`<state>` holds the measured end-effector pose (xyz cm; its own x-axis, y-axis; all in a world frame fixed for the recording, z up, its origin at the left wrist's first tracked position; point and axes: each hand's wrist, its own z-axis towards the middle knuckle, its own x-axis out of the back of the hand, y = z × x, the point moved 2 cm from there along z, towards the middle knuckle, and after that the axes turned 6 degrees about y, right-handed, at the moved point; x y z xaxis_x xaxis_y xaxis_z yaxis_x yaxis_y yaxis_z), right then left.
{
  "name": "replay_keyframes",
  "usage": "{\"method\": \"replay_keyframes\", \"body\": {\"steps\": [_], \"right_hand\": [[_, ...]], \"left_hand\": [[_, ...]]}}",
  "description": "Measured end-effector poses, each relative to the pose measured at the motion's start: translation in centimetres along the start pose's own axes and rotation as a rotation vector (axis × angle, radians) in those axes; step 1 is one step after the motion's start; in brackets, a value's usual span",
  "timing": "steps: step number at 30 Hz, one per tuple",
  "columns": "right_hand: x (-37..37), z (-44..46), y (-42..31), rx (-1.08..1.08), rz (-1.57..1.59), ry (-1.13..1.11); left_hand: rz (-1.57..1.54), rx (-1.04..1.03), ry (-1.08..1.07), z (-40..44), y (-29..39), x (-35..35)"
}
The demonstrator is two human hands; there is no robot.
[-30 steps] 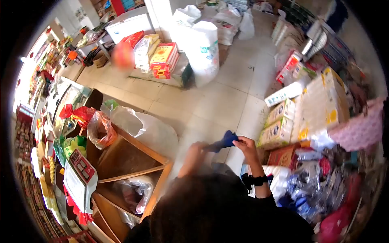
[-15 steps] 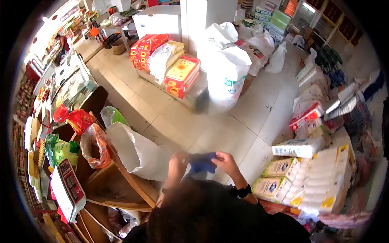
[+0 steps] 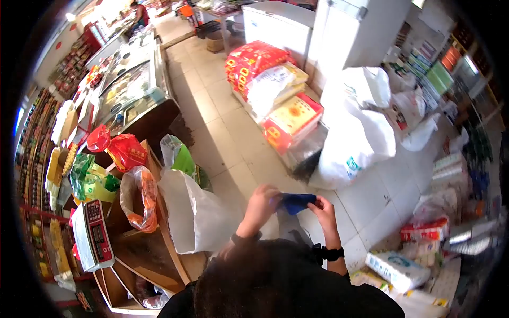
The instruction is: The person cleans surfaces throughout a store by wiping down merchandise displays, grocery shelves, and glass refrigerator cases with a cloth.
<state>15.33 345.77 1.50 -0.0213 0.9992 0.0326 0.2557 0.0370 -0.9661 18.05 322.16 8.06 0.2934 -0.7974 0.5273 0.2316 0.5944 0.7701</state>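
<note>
A small dark blue cloth (image 3: 297, 202) is stretched between my two hands, above the floor in front of me. My left hand (image 3: 260, 205) is closed on its left end, with the fingertips partly blurred. With thumb and fingers, my right hand (image 3: 323, 211) pinches the cloth's right end. A black watch or band (image 3: 331, 253) circles my right wrist. Just left of my left hand stands a tall white sack (image 3: 193, 212) with an open mouth. What kind of cloth it is, I cannot make out.
Left of me are a wooden bin (image 3: 154, 254), a digital scale (image 3: 94, 236), and several plastic bags. Large white sacks (image 3: 355, 143) and stacked red packages (image 3: 291, 119) stand ahead. Tissue packs (image 3: 397, 270) lie at the right. A glass display case (image 3: 132, 87) runs along the far left.
My view has turned left, so the shop's contents shift rightward in the picture. Both hands still hold the blue cloth, which now appears more spread out between them.
</note>
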Motion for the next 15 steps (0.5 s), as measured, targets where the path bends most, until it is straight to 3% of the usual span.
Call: {"method": "replay_keyframes", "body": {"steps": [5, 8, 10, 12, 15], "right_hand": [[-6.0, 12.3, -1.8, 0.15, -0.103, -0.267], [-10.1, 17.5, -7.1, 0.176, -0.1, -0.449], [-12.9, 21.1, -9.6, 0.162, -0.056, -0.54], [-15.8, 24.1, -11.1, -0.036, -0.04, -0.663], [-21.1, 27.4, -12.3, -0.069, -0.031, -0.78]], "left_hand": [[0.044, 0.324, 0.01, 6.3, -3.8, 0.0], [0.039, 0.529, 0.086, 9.8, -5.2, 1.7], [0.051, 0.609, 0.162, 12.4, -6.9, 2.9], [0.169, 0.621, 0.233, 13.8, -9.0, 4.0], [0.146, 0.771, 0.392, 16.3, -11.5, 5.8]]}}
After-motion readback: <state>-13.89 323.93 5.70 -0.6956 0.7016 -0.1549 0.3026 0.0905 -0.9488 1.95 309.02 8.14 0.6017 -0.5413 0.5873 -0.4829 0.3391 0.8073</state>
